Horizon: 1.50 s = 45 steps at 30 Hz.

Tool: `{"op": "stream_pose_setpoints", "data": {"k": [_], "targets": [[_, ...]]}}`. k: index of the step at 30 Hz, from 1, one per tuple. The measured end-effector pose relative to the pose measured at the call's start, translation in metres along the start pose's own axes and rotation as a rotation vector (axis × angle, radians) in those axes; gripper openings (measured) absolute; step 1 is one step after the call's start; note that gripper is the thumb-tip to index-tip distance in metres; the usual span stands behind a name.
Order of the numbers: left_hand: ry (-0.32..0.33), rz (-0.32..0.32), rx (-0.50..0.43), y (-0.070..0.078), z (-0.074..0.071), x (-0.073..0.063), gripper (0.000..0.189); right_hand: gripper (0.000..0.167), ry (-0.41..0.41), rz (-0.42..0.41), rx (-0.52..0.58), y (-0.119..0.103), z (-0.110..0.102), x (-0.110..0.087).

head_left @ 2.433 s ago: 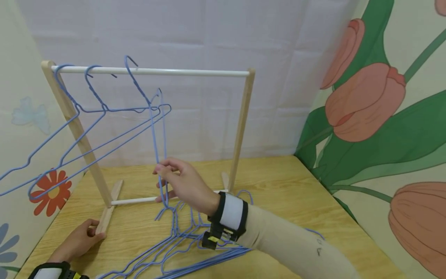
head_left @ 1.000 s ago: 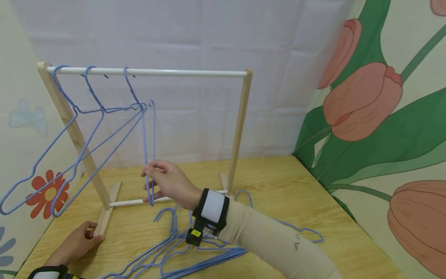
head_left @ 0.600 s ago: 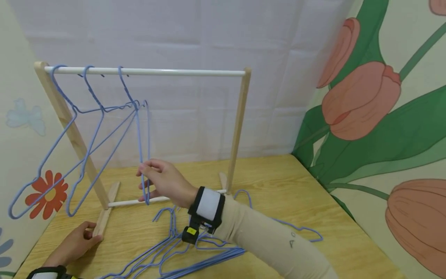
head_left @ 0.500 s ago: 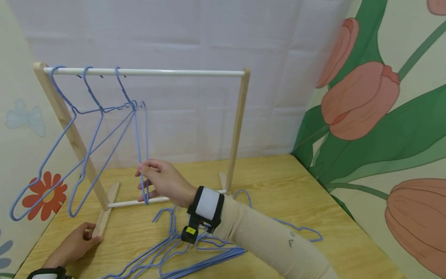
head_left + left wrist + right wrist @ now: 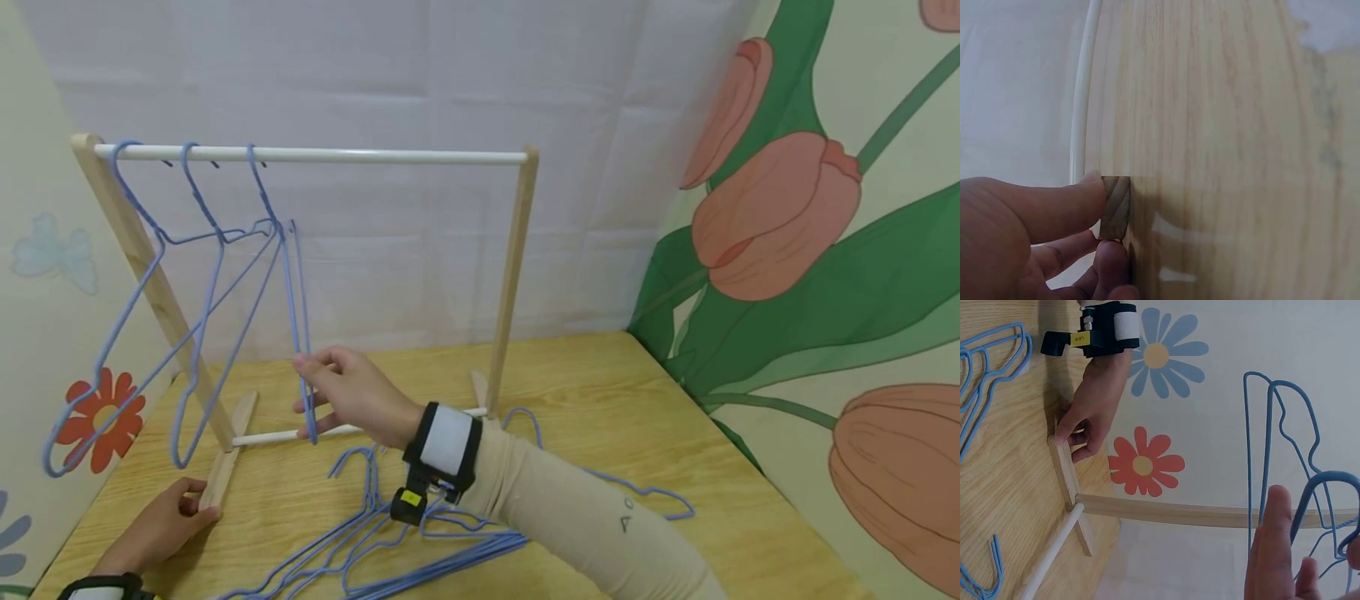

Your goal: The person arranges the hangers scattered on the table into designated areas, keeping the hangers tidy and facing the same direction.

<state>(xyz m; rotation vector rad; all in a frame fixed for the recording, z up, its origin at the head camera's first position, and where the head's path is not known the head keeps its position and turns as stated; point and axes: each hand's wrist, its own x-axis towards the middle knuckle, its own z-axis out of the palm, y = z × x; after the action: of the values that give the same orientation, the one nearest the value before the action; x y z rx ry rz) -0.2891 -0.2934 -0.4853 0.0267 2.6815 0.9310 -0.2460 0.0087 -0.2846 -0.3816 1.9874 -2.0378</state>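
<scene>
Two blue wire hangers, the first hanger point(image 5: 137, 200) and the second hanger point(image 5: 200, 200), hang on the white rail point(image 5: 390, 156) near its left end. Right of them, a third blue hanger point(image 5: 264, 195) has its hook over the rail. My right hand point(image 5: 360, 396) pinches this third hanger low on its near end, with thumb and fingers around the wire. In the right wrist view the hanger's rounded end point(image 5: 1329, 477) runs between the fingers. Down at the left, my left hand point(image 5: 161, 521) grips the near end of the rack's wooden foot point(image 5: 220, 477), also close up in the left wrist view.
Several blue hangers point(image 5: 465, 550) lie in an overlapping pile on the wood-grain table point(image 5: 585, 400), in front of the rack and partly under my right forearm. The rack's right post point(image 5: 513, 283) stands farther back. A flower-patterned wall point(image 5: 795, 333) borders the table's right side.
The third hanger's hook, raised above the rail at first, has come down onto it. My right hand has moved left with the hanger, its hook sliding left. The left hand keeps its grip.
</scene>
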Motion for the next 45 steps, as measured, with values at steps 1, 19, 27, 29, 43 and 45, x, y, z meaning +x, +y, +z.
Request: {"op": "stream_pose_setpoints", "data": {"k": [1,19,27,29,43,45], "targets": [[0.003,0.003,-0.003,0.0,0.0,0.001,0.065,0.031,0.002,-0.001,-0.004,0.0,0.0,0.0],[0.001,-0.016,-0.006,0.006,0.0,-0.003,0.059,0.039,0.091,-0.053,-0.187,0.004,-0.012,0.001],[-0.011,-0.025,-0.015,0.006,0.0,-0.001,0.059,0.043,0.149,-0.053,-0.302,-0.006,-0.028,-0.007],[-0.012,-0.027,-0.018,0.005,0.0,-0.001,0.06,0.043,0.156,-0.052,-0.331,-0.01,-0.034,-0.011],[-0.019,-0.046,-0.007,0.002,-0.001,0.003,0.065,0.019,-0.055,0.011,-0.655,-0.02,-0.104,-0.051],[-0.023,-0.051,-0.01,0.001,-0.001,0.005,0.066,0.017,-0.084,0.035,-0.662,-0.02,-0.114,-0.056]]}}
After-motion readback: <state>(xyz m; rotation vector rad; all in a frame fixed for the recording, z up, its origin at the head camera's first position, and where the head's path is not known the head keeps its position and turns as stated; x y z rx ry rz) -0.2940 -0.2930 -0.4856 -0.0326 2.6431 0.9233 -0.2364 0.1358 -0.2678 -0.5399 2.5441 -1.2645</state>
